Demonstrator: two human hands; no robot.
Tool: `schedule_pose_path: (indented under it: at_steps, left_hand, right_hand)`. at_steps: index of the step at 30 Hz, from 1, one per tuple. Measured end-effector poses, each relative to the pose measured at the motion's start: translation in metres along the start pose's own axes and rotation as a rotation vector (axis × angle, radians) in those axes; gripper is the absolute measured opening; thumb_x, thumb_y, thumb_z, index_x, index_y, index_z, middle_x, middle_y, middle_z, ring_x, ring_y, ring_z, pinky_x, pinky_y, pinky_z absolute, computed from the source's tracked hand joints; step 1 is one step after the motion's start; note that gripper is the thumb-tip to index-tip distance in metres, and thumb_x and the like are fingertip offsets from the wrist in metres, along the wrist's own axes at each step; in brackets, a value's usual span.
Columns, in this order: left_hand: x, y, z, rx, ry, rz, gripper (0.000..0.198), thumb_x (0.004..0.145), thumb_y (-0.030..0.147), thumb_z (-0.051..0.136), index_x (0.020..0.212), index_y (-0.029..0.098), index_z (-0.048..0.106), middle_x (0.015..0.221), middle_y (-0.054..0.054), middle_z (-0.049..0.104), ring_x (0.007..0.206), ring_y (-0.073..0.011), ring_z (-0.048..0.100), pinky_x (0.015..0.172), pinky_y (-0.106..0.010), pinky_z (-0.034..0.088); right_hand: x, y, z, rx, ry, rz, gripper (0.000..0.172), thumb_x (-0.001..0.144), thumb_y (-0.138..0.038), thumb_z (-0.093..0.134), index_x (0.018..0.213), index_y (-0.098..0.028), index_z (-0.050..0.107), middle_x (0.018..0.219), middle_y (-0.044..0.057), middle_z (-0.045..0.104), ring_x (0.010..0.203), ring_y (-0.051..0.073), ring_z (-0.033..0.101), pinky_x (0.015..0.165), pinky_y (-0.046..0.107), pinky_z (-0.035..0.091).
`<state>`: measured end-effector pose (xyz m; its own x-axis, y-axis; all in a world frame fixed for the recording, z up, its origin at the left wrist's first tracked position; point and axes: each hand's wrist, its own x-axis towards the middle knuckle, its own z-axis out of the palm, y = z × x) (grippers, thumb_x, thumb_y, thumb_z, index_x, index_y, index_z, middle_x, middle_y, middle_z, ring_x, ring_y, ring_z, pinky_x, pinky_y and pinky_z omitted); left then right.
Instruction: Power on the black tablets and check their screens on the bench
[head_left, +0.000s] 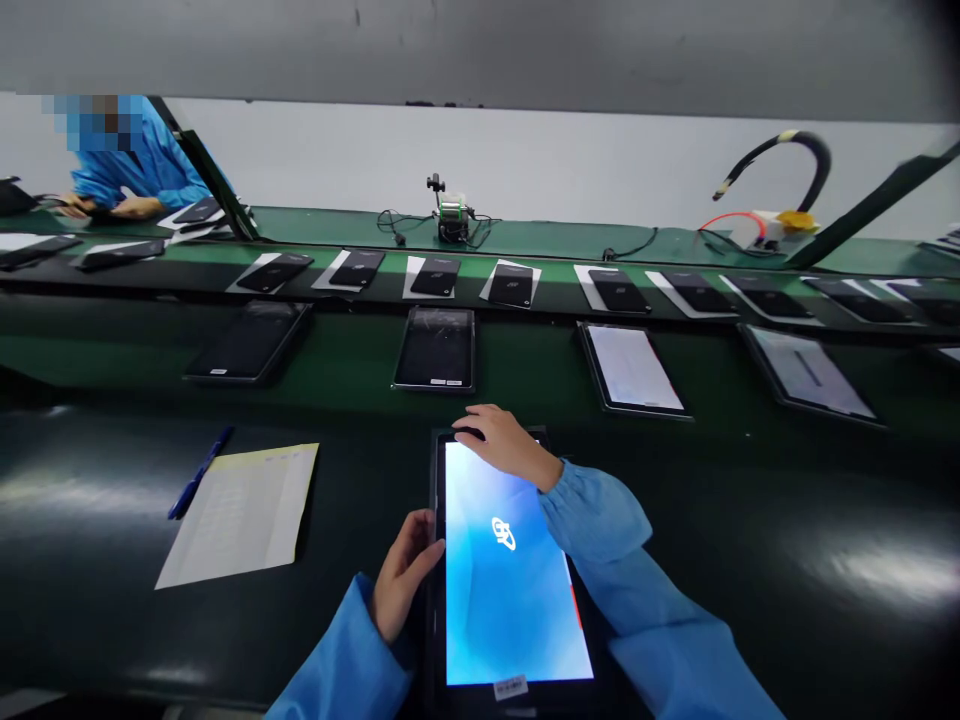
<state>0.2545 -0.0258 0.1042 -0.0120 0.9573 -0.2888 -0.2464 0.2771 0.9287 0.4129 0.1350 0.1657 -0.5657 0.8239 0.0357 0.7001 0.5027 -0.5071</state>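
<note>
A tablet (517,600) lies on the dark bench in front of me, its screen lit blue with a white logo and a barcode sticker at its lower edge. My left hand (407,575) grips the left side, thumb on the frame and fingers curled at the edge. Across the top end reaches my right hand (506,442), its fingers stretched towards the upper left corner; whether the fingertips press on the frame I cannot tell. Both arms are in blue sleeves.
Left of the tablet are a paper sheet (244,515) and a blue pen (200,472). Beyond run a dark-screened tablet (436,347), a white-screened tablet (634,367) and several others. Boxed-looking black items on white sheets line the shelf. A co-worker's blue sleeve (169,160) shows far left.
</note>
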Motion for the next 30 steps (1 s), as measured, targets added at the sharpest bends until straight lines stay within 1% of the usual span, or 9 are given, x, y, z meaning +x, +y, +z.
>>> schedule_pose_path:
  at_steps: [2,4,7,10,15,18,21,23,30]
  left_hand:
    - [0.000,0.001,-0.001,-0.005,-0.020,-0.006,0.032,0.073,0.046,0.070,0.096,0.025,0.060,0.084,0.000,0.057,0.084,-0.0195,0.054,0.076,-0.030,0.043]
    - [0.000,0.001,-0.002,-0.008,-0.038,-0.008,0.033,0.073,0.045,0.070,0.096,0.025,0.060,0.083,0.000,0.056,0.085,-0.0191,0.054,0.076,-0.029,0.043]
    - [0.000,0.000,-0.004,-0.012,-0.049,-0.005,0.033,0.073,0.044,0.070,0.098,0.026,0.059,0.085,0.000,0.055,0.085,-0.0187,0.054,0.077,-0.029,0.044]
    - [-0.002,0.000,-0.004,-0.016,-0.056,-0.003,0.031,0.074,0.043,0.069,0.097,0.026,0.058,0.086,-0.001,0.056,0.085,-0.0195,0.054,0.078,-0.030,0.045]
    - [-0.003,0.002,-0.001,0.011,-0.054,-0.011,0.034,0.074,0.045,0.068,0.098,0.024,0.055,0.086,-0.001,0.057,0.086,-0.0195,0.056,0.077,-0.031,0.045]
    - [-0.003,0.003,0.004,0.084,-0.039,-0.005,0.038,0.073,0.047,0.069,0.097,0.023,0.051,0.089,-0.003,0.059,0.084,-0.0204,0.057,0.075,-0.033,0.047]
    - [-0.003,0.003,0.011,0.171,-0.002,0.016,0.042,0.072,0.046,0.072,0.097,0.022,0.047,0.093,-0.005,0.060,0.087,-0.0228,0.059,0.078,-0.037,0.048]
    - [-0.003,0.002,0.014,0.203,0.017,0.034,0.043,0.072,0.046,0.071,0.096,0.022,0.045,0.091,-0.004,0.059,0.086,-0.0225,0.058,0.079,-0.037,0.048]
    - [-0.003,0.003,0.013,0.224,0.020,0.029,0.045,0.071,0.047,0.072,0.098,0.022,0.045,0.093,-0.004,0.060,0.087,-0.0235,0.059,0.079,-0.037,0.047]
  right_hand:
    - [0.008,-0.004,0.002,0.008,-0.004,0.005,0.018,0.091,-0.025,0.059,0.103,-0.019,0.071,0.122,0.014,0.061,0.125,0.031,0.047,0.099,0.050,0.039]
    - [0.014,-0.007,0.004,0.027,-0.002,0.007,0.014,0.089,-0.023,0.061,0.096,-0.020,0.073,0.120,0.012,0.063,0.120,0.030,0.052,0.097,0.048,0.041]
    - [0.019,-0.007,0.005,0.076,0.000,-0.014,0.012,0.088,-0.018,0.062,0.092,-0.020,0.073,0.111,0.006,0.068,0.103,0.021,0.062,0.093,0.036,0.045]
    - [0.019,-0.007,0.005,0.113,0.015,-0.025,0.012,0.087,-0.015,0.062,0.091,-0.018,0.073,0.104,0.004,0.070,0.098,0.018,0.064,0.090,0.028,0.045]
    - [0.017,-0.008,0.006,0.146,0.041,-0.028,0.011,0.083,-0.012,0.064,0.086,-0.018,0.073,0.101,0.003,0.071,0.094,0.018,0.065,0.086,0.027,0.046]
    - [0.016,-0.008,0.007,0.156,0.049,-0.021,0.011,0.081,-0.011,0.065,0.082,-0.020,0.072,0.097,0.002,0.072,0.091,0.018,0.065,0.084,0.027,0.047]
    - [0.017,-0.007,0.008,0.162,0.054,-0.002,0.013,0.080,-0.009,0.064,0.080,-0.020,0.072,0.093,0.001,0.072,0.089,0.018,0.065,0.082,0.027,0.047]
    - [0.018,-0.006,0.009,0.164,0.055,0.003,0.014,0.079,-0.008,0.064,0.080,-0.019,0.072,0.091,0.001,0.072,0.087,0.018,0.065,0.080,0.026,0.047]
    - [0.019,-0.006,0.012,0.156,0.057,-0.012,0.012,0.081,-0.009,0.063,0.081,-0.018,0.070,0.088,0.001,0.072,0.084,0.017,0.065,0.078,0.026,0.046]
